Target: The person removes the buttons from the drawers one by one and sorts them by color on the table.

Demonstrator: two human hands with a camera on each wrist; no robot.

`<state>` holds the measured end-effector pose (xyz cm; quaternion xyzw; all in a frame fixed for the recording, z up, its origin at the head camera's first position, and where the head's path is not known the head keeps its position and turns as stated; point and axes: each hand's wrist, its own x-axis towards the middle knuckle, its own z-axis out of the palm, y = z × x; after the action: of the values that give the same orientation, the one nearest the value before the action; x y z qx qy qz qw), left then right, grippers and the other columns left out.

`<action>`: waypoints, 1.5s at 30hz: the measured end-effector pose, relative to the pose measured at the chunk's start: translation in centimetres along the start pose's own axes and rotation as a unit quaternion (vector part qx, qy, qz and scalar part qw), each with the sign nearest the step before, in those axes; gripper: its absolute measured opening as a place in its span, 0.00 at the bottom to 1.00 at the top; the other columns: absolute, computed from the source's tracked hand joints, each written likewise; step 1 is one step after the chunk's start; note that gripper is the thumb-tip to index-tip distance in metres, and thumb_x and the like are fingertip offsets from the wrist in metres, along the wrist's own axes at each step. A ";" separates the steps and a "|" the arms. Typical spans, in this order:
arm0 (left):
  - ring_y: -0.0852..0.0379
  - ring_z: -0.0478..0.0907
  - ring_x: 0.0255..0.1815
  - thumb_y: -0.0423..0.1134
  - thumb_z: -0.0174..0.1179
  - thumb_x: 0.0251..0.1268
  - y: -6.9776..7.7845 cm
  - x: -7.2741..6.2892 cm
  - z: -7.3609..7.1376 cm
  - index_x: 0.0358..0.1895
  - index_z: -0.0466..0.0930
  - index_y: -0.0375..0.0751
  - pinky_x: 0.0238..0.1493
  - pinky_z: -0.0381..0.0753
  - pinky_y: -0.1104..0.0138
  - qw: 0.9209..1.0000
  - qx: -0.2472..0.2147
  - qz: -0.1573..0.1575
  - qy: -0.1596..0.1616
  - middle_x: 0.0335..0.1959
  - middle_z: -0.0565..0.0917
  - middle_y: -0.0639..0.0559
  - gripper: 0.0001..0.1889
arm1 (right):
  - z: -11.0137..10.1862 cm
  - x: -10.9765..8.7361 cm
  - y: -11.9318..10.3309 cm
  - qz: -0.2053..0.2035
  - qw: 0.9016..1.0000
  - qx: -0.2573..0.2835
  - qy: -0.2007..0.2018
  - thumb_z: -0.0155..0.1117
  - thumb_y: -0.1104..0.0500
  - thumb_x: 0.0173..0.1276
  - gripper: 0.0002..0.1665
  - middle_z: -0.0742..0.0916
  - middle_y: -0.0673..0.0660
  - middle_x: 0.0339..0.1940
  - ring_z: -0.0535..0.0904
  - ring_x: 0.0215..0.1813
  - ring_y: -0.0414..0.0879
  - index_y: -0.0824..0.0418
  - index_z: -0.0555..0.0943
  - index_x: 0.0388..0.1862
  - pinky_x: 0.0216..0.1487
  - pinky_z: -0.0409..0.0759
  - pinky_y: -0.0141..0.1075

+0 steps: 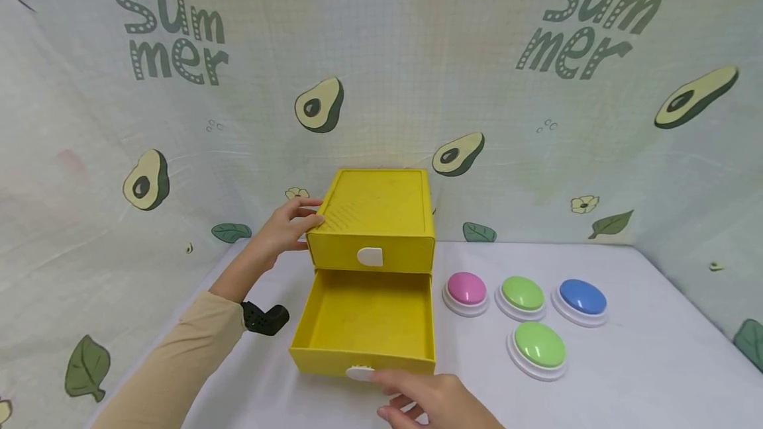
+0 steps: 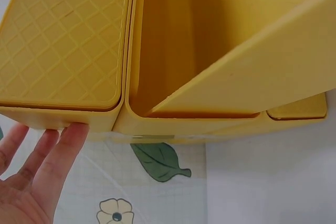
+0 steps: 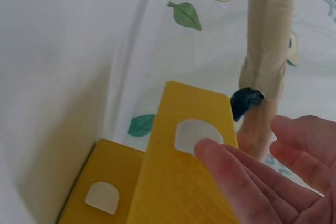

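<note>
A yellow plastic drawer cabinet (image 1: 381,200) stands on the white table. Its top drawer (image 1: 334,252) is closed, while the drawer below (image 1: 381,316) is pulled far out and shows its bare inside floor. My left hand (image 1: 289,227) rests against the cabinet's upper left side, fingertips touching the wall (image 2: 58,119). At the front of the pulled-out drawer, my right hand (image 1: 435,399) touches the white handle (image 1: 359,373) with an extended index fingertip. In the right wrist view the thumb stays apart from that handle (image 3: 197,132). Another drawer front (image 3: 113,171) with a white handle shows there too.
Right of the cabinet sit push buttons with white bases: a pink one (image 1: 467,288), a green one (image 1: 522,292), a blue one (image 1: 583,296) and a nearer green one (image 1: 540,344). A patterned cloth (image 1: 381,51) hangs behind. My left wrist wears a black device (image 1: 265,318).
</note>
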<state>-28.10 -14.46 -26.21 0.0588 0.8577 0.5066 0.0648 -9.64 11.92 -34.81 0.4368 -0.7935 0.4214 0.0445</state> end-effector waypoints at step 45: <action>0.41 0.70 0.61 0.46 0.51 0.69 0.0 0.0 0.0 0.67 0.60 0.49 0.55 0.76 0.48 1.000 -0.011 -0.001 0.001 0.65 0.64 0.41 0.25 | 4.1 1.9 1.9 -0.006 0.952 -0.255 0.171 0.68 0.57 0.59 0.07 0.79 0.41 0.18 0.66 0.19 0.28 0.52 0.78 0.34 0.26 0.69 0.12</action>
<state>-28.06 -14.49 -26.23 0.0567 0.8524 0.5158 0.0653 -11.03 8.28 -37.77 0.3370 -0.8522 0.2731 0.2926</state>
